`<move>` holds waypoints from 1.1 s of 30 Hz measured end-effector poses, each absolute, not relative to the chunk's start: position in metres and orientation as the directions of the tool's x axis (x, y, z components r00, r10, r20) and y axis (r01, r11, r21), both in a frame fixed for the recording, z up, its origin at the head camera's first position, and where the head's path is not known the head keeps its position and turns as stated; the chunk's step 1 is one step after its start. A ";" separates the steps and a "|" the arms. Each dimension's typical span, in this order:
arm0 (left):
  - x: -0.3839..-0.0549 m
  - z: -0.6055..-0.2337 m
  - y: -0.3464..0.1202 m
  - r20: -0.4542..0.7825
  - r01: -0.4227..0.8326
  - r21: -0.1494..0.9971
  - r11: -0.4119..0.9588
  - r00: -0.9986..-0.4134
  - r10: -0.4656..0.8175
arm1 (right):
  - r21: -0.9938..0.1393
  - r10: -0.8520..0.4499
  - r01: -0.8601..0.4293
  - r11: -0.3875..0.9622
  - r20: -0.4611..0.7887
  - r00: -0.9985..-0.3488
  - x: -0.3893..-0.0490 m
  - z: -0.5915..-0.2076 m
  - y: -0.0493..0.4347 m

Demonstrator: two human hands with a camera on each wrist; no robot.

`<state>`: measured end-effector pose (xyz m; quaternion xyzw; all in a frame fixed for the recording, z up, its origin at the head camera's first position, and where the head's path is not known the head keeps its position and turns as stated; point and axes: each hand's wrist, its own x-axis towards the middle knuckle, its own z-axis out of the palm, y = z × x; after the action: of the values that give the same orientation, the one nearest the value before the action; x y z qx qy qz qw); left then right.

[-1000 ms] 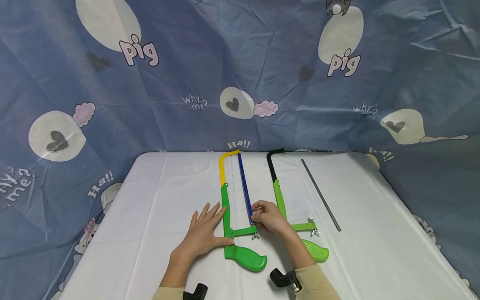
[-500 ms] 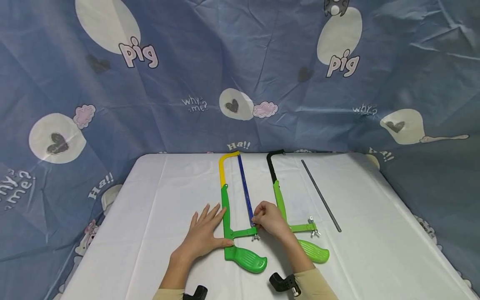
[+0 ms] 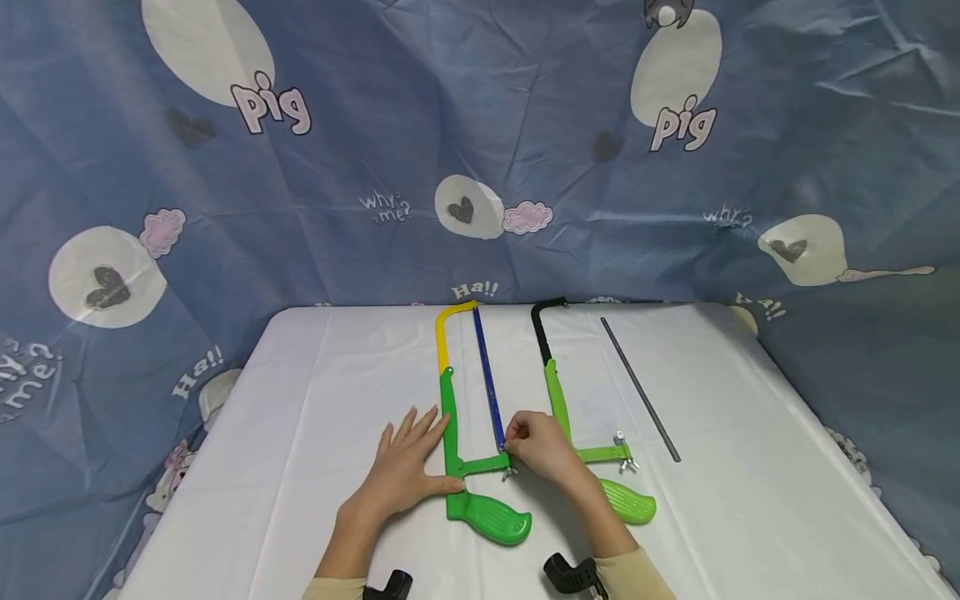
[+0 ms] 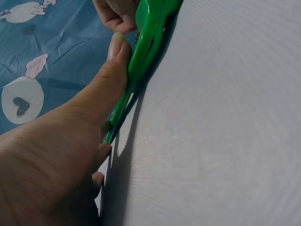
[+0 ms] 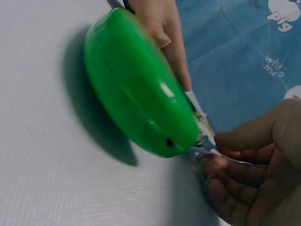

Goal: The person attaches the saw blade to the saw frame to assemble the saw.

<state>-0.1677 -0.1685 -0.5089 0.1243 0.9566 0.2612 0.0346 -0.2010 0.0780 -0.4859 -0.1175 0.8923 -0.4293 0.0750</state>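
Blue backdrop [image 3: 360, 267] behind white table [image 3: 337, 400]
Left of grip: left hand [image 3: 408, 467] spread, grasping nothing, touching green-yellow saw frame [image 3: 452, 425]
Blue blade [image 3: 487, 375] pinched at near end by right hand [image 3: 546, 450], the nearer hand; long axis runs forward from grip
Right of grip: lime-black saw frame [image 3: 557, 392], then grey rod [image 3: 641, 390]
Backdrop print "pig", "why me?", "Ha!!"; no tool lettering readable
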 end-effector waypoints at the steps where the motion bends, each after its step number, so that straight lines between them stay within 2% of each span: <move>1: -0.168 -0.509 -0.169 0.000 0.222 0.508 0.832 -0.966 0.258 | -0.783 -0.279 -0.146 0.605 -0.037 -0.960 -0.200 -0.484 0.079; 10: -0.167 -0.506 -0.169 -0.005 0.217 0.497 0.840 -0.967 0.253 | -0.837 -0.397 -0.086 0.540 -0.164 -0.903 -0.182 -0.466 0.090; 19: -0.168 -0.510 -0.167 0.011 0.225 0.510 0.830 -0.967 0.255 | -0.845 -0.434 -0.107 0.525 -0.157 -0.887 -0.178 -0.475 0.095; 33: -0.168 -0.511 -0.168 0.016 0.231 0.512 0.827 -0.966 0.260 | -0.822 -0.398 -0.114 0.559 -0.145 -0.906 -0.177 -0.484 0.099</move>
<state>-0.1680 -0.1678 -0.5106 0.1285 0.9554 0.2644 0.0271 -0.1774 0.0986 -0.4836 -0.1472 0.8683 -0.4461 0.1591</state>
